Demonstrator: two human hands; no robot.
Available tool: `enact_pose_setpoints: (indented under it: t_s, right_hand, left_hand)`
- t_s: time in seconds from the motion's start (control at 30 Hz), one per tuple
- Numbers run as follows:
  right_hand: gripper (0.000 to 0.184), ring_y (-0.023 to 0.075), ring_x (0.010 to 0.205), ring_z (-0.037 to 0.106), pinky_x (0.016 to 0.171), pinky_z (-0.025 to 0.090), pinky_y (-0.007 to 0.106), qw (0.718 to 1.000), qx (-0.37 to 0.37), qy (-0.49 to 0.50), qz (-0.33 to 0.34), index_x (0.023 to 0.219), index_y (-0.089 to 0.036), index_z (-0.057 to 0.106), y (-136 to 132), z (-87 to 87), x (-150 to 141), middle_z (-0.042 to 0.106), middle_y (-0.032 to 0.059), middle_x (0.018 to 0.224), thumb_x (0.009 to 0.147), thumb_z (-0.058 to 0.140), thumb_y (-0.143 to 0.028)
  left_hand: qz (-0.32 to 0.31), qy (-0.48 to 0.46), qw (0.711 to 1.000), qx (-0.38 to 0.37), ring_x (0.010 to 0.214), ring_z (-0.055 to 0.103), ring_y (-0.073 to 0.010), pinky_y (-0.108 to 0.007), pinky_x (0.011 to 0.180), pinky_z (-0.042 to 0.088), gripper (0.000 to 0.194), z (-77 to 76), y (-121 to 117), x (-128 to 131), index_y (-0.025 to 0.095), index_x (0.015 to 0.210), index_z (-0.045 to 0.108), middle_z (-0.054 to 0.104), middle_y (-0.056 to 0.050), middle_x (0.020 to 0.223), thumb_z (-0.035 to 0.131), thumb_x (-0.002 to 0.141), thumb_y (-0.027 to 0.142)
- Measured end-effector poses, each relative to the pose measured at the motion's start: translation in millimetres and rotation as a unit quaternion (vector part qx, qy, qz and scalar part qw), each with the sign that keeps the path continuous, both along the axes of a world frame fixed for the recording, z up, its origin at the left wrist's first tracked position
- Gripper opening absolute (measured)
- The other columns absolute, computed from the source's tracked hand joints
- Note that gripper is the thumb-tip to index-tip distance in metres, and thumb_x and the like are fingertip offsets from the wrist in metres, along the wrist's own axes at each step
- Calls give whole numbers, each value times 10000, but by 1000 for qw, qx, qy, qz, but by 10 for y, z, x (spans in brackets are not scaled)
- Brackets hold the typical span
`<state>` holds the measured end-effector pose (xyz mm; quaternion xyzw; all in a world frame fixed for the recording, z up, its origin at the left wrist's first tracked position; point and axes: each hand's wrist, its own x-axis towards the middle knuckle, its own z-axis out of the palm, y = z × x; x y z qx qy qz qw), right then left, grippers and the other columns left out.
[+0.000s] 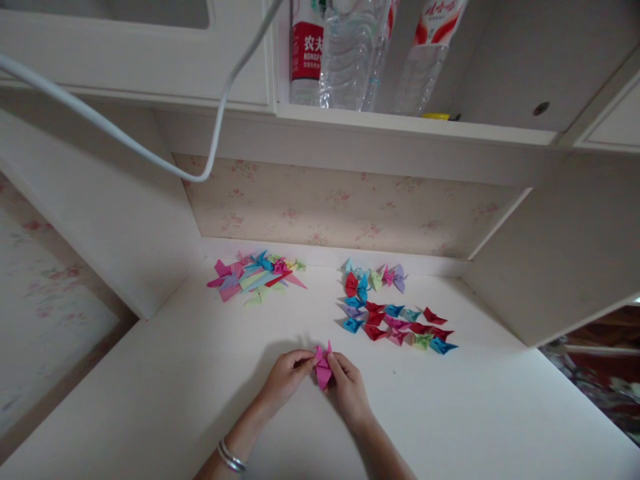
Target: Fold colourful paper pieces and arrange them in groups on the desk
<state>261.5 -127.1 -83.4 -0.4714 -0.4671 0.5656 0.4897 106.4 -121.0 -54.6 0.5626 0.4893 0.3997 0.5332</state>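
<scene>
Between my two hands is a pink origami crane [323, 372], held just above the white desk [425, 413]. My left hand [289, 379] pinches its left side with thumb and forefinger. On the other side, my right hand [349, 388] grips the right edge, its thumb pressed on the paper. Two thin points of the crane stick up at the top, and a wider flap hangs down. The fingertips behind the paper are hidden.
Several folded cranes [395, 323] lie in rows at the back right. A mixed pile of coloured folded papers [257, 277] sits at the back left. Overhead, a shelf [420, 127] holds plastic bottles [347, 57], and a white cable [210, 150] hangs down.
</scene>
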Motion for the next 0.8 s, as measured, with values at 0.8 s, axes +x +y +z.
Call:
enact_pose_setpoints:
  t_s: [0.8]
  right_hand:
    - [428,165,613,567,608,410,240,947,27,-318,-34,821,-195,659,-619,132,1124,626,21,646,901,417,-540]
  left_hand:
    - [40,149,975,158,682,541,-143,-232,646,394,379,166,493,387,190,849,763,656,-19,725,505,885,465]
